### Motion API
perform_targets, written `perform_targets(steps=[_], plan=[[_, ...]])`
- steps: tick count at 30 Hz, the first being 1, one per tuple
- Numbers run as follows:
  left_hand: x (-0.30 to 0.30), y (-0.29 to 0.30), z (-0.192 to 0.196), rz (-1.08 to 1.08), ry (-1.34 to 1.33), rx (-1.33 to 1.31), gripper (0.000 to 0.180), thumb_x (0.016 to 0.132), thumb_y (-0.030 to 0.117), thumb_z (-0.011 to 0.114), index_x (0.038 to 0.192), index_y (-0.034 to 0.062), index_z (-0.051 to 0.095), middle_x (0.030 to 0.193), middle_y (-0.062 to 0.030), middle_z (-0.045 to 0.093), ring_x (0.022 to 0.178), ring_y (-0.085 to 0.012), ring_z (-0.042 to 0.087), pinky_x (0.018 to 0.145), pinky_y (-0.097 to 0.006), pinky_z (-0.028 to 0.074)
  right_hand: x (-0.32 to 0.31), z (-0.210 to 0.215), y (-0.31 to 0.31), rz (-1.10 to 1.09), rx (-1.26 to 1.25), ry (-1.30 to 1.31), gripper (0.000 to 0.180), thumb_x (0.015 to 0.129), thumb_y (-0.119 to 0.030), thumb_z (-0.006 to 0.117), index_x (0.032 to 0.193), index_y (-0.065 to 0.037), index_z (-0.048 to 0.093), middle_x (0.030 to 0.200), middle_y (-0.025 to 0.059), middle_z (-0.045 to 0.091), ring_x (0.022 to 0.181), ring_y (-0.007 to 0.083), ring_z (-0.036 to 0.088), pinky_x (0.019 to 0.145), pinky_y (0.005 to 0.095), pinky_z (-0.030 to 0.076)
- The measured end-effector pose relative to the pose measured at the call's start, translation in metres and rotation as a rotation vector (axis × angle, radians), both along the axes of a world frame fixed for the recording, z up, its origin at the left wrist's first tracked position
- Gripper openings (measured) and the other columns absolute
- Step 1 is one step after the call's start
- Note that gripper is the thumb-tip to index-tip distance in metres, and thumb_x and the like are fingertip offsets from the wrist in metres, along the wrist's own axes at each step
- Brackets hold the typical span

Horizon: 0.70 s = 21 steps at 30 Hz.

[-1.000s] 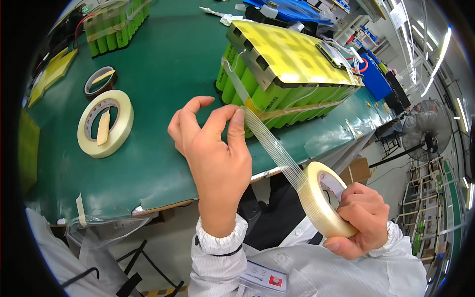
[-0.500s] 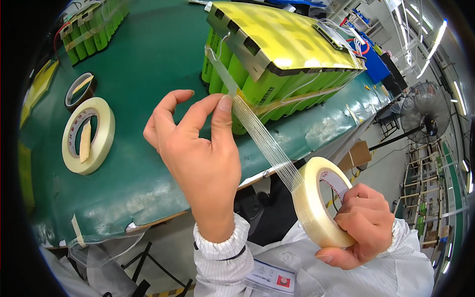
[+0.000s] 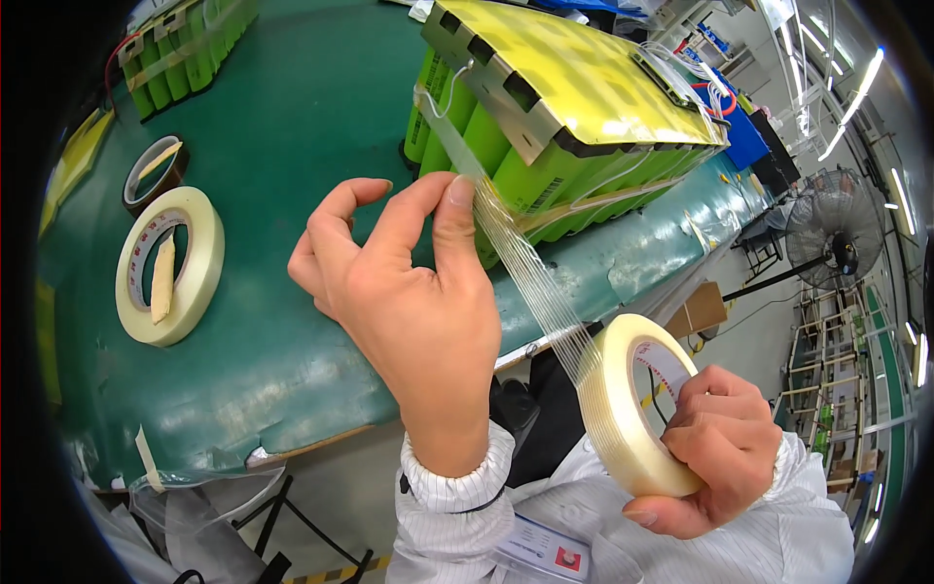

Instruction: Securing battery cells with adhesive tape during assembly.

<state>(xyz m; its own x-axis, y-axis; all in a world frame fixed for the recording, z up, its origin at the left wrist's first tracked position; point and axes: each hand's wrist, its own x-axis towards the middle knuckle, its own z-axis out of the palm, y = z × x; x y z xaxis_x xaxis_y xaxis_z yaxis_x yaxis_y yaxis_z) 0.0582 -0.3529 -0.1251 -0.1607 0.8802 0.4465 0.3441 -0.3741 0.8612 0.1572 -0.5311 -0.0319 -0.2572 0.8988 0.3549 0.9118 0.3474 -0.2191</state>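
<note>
A battery pack (image 3: pixel 555 107) of green cylindrical cells with a yellow top sheet and metal strips stands on the green table mat (image 3: pixel 292 146). A strip of clear filament tape (image 3: pixel 530 273) runs from the pack's near corner down to a tape roll (image 3: pixel 632 409). My right hand (image 3: pixel 715 453) grips that roll below the table edge. My left hand (image 3: pixel 409 302) is raised over the mat, its fingertips pinching the stretched strip close to the pack.
A second white tape roll (image 3: pixel 170 265) and a smaller dark roll (image 3: pixel 154 170) lie on the mat at left. More green cells (image 3: pixel 185 58) stand at the far left. A standing fan (image 3: pixel 827 248) and shelving are at the right.
The view has shifted nearer to the pack. My left hand has moved up the strip toward the pack, and the roll in my right hand stays pulled back.
</note>
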Motion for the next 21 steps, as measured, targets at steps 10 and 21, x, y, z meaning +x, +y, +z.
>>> perform_targets(steps=[10,21], plan=[[-0.006,-0.008,0.002,-0.072,-0.136,-0.035,0.014,0.087,0.020,0.075,0.091,0.0070,0.075,0.105,-0.0100,0.057,0.104,-0.0292,0.045,0.088,-0.040,0.039,-0.010,0.008,-0.003,-0.130,0.095,0.010,0.054,0.077,-0.050,0.076,0.061,-0.005,0.051,0.047,-0.0007,0.046,0.037,0.0149,0.045,0.047,0.0286,0.037],[-0.014,-0.012,0.003,-0.070,-0.123,-0.073,0.012,0.089,0.017,0.073,0.091,0.0057,0.073,0.103,-0.0097,0.056,0.101,-0.0279,0.046,0.086,-0.039,0.040,-0.014,0.010,-0.004,-0.072,0.042,0.000,0.049,0.076,-0.044,0.075,0.058,-0.006,0.050,0.048,-0.0008,0.046,0.036,0.0141,0.044,0.044,0.0267,0.035]])
